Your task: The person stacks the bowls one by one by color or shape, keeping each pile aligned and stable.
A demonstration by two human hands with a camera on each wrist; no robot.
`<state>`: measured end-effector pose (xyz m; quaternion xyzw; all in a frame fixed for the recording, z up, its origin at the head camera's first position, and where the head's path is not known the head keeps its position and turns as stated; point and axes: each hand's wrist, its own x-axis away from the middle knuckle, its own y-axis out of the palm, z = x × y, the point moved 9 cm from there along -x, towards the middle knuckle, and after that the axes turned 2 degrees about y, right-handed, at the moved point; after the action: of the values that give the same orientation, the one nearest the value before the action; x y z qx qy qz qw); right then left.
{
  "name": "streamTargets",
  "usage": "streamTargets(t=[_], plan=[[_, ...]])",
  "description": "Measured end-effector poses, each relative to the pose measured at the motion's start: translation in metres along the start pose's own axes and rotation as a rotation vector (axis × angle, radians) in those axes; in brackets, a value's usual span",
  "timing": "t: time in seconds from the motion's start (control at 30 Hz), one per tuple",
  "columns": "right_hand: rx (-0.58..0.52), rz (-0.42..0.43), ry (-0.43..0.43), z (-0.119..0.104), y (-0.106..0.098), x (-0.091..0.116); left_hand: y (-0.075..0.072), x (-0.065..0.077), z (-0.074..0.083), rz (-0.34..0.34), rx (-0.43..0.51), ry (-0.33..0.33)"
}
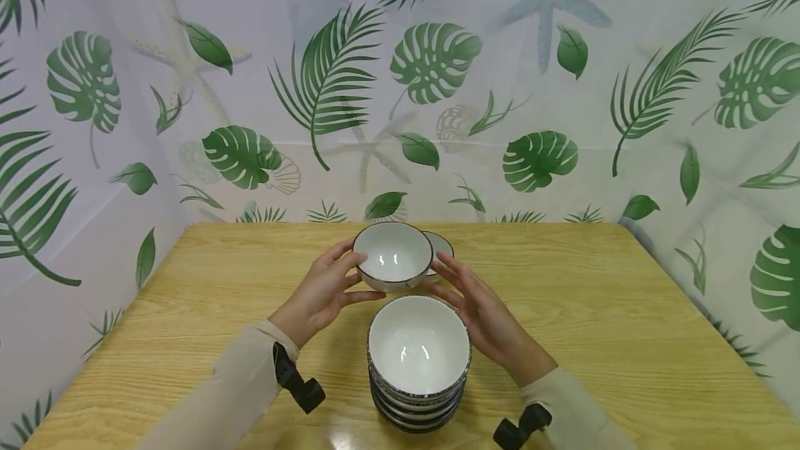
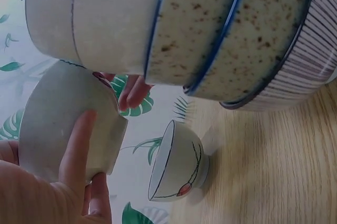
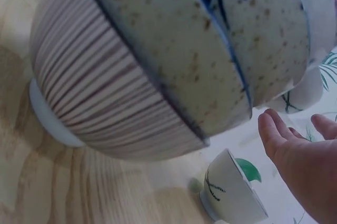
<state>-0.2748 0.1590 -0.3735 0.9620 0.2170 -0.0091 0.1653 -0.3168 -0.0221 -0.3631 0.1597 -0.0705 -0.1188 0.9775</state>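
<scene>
My left hand grips a small white bowl with a dark rim, thumb at the inner rim and fingers beneath. In the left wrist view, fingers spread over the outside of this bowl. My right hand is at the bowl's right side, fingers extended near its rim; the right wrist view shows the hand with loose, fairly straight fingers. Directly below and nearer stands a stack of bowls, its striped bottom bowl under speckled, blue-rimmed ones.
Behind the held bowl, another small bowl with a red bud and dark stem pattern stands upright on the wooden table. A leaf-printed cloth hangs at the table's back and sides.
</scene>
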Motion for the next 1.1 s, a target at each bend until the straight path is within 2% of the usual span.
streamTargets(t=[0.37, 0.47, 0.7, 0.97, 1.1], plan=[[0.048, -0.039, -0.011, -0.004, 0.009, 0.003, 0.007, 0.001, -0.005, -0.027, 0.009, 0.009], [0.044, -0.011, -0.035, -0.005, 0.007, 0.003, 0.010, 0.004, -0.005, -0.048, 0.019, 0.014], [0.103, 0.123, -0.110, -0.008, -0.007, 0.004, 0.019, 0.010, 0.003, -0.104, 0.017, 0.060], [0.161, 0.133, -0.166, -0.010, -0.008, 0.004, 0.023, 0.015, 0.008, -0.151, -0.019, 0.053], [0.185, 0.166, -0.180, -0.013, -0.009, 0.004, 0.025, 0.016, 0.013, -0.181, -0.060, 0.078]])
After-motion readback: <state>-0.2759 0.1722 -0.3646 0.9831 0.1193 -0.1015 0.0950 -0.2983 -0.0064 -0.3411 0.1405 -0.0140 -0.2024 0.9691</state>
